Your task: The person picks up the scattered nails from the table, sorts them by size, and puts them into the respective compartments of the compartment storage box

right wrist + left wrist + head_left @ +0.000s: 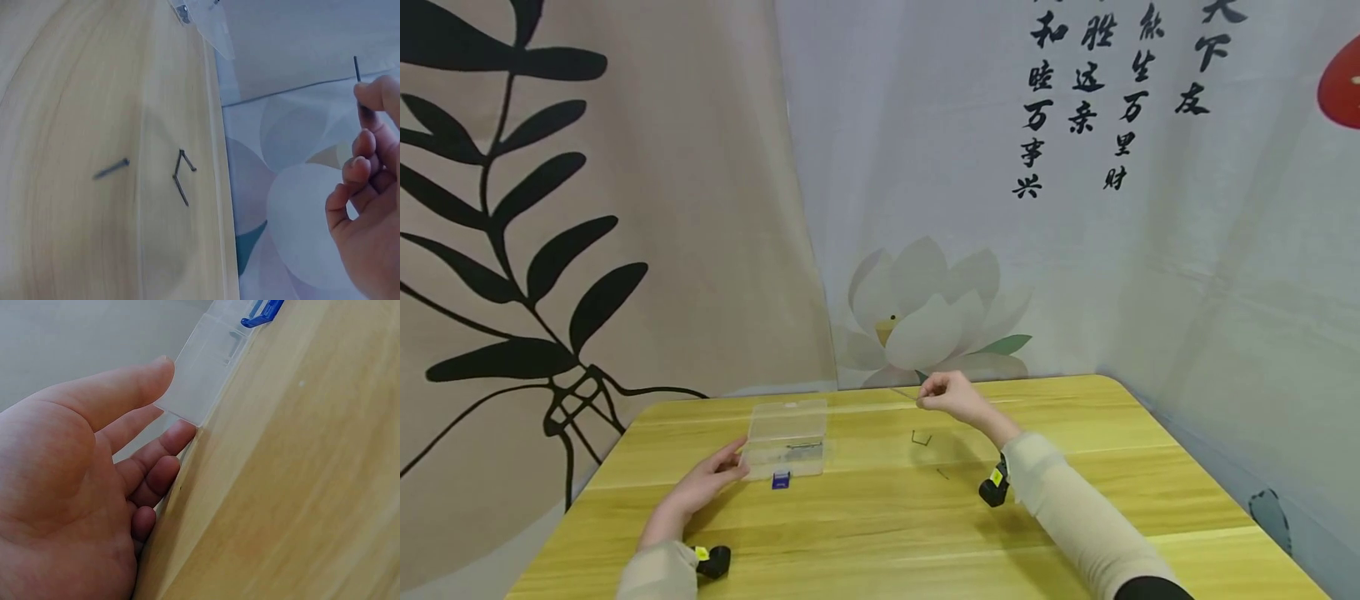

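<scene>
A clear plastic box (784, 460) with a blue latch (781, 481) lies with its lid (788, 420) raised behind it. A few thin dark nails (805, 447) show inside. At its left end rests my left hand (703, 483), thumb and fingertips touching the end and corner, the other fingers relaxed. My right hand (953, 396) is up near the table's far edge and pinches a thin nail (357, 70) between thumb and forefinger. Below it on the table, three nails (181, 177) form an angular bent shape. Another nail (112, 169) lies apart, nearer me.
The wooden table (865, 533) ends at a hanging cloth (925, 167) printed with a lotus, leaves and writing. Black wrist cameras (994, 487) are strapped to both wrists. Bare wood lies between the box and the loose nails.
</scene>
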Motion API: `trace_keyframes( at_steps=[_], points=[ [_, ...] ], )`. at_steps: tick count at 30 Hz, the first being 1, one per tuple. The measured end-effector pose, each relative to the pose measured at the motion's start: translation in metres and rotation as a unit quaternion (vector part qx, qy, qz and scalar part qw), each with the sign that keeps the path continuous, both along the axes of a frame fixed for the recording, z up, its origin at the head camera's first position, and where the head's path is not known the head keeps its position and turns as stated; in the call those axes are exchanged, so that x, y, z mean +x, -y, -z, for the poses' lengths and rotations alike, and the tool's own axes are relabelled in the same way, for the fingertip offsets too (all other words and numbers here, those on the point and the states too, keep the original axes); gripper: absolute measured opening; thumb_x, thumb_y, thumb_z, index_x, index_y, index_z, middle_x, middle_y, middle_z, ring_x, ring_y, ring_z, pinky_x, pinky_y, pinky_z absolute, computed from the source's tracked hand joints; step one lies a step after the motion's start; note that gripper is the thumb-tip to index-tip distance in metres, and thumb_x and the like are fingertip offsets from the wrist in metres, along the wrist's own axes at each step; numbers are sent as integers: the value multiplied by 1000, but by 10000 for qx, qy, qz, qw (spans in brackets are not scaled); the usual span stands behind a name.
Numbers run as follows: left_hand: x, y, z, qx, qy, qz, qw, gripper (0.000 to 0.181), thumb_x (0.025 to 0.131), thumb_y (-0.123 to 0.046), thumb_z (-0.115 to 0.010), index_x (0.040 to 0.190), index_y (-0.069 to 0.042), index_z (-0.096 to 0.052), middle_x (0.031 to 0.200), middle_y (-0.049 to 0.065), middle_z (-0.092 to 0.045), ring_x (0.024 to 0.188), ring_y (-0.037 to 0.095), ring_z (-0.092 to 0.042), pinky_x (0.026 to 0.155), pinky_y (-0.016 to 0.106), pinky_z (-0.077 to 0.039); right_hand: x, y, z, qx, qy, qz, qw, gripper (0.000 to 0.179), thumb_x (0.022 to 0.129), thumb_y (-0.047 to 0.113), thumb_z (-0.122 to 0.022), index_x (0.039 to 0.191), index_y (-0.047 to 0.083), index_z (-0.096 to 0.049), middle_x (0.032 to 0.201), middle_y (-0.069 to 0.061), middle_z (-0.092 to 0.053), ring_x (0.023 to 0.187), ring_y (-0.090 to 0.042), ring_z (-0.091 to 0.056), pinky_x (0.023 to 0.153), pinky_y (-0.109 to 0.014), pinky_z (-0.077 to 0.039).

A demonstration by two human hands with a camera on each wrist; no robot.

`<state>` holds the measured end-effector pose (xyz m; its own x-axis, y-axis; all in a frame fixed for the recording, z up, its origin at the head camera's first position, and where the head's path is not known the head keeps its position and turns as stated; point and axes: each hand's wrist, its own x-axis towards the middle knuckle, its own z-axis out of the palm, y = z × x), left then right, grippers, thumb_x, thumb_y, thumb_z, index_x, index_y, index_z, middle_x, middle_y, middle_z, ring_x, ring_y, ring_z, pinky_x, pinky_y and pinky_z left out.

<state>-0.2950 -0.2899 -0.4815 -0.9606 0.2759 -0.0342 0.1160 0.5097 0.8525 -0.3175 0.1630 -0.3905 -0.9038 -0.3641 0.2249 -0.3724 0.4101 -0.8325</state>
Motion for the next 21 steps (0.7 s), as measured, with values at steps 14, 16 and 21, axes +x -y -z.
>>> trace_keyframes(
  at_steps=[14, 16, 21],
  points=[
    [1, 1, -1, 103, -56, 15, 9999, 65, 98, -21, -60, 151, 1, -28, 129, 21, -49, 118, 34, -44, 97, 49, -37, -31, 42, 25, 18, 35, -432, 9991, 3, 86, 9, -73, 88, 7, -73, 84, -2, -63, 72, -13, -54, 70, -30, -48],
    [1, 0, -1, 173, -41, 18, 9998, 65, 98, -20, -60, 151, 1, -28, 128, 21, -49, 117, 34, -44, 97, 48, -38, -33, 48, 26, 44, 27, -468, 9989, 4, 86, 9, -73, 88, 6, -73, 84, -1, -63, 73, -13, -55, 69, -29, -49],
    [0, -2, 0, 276, 20, 44, 9996, 65, 98, -19, -59, 151, 0, -27, 126, 19, -48, 114, 30, -44, 94, 44, -40, -40, 63, 25, 222, -112, -553, 9982, 5, 85, 10, -74, 89, 6, -73, 82, 0, -64, 71, -12, -52, 68, -28, -47]
  ],
)
